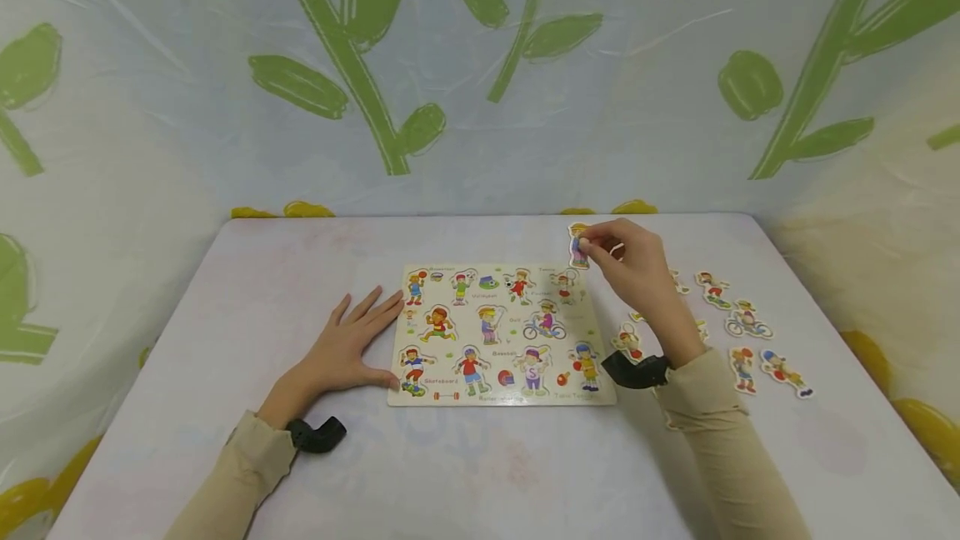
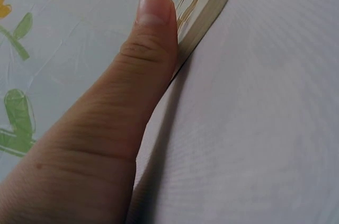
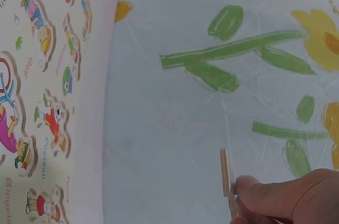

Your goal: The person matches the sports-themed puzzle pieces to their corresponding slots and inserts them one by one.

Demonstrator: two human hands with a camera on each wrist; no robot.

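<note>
Pinching flat yellow-hatted wooden figure (image 1: 576, 248): right hand (image 1: 636, 263); splayed left hand (image 1: 348, 350) touches cream wooden board (image 1: 467, 338). Light, stiff, I judge; grip edges.

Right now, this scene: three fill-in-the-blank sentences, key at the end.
1. The right hand pinches a puzzle piece; in the head view, the loose bicycle piece lies to the ____ of the puzzle board.
2. In that view, the left hand touches the puzzle board along its ____ edge.
3. The backdrop leaves are colored ____.
Missing words: right; left; green.
</note>
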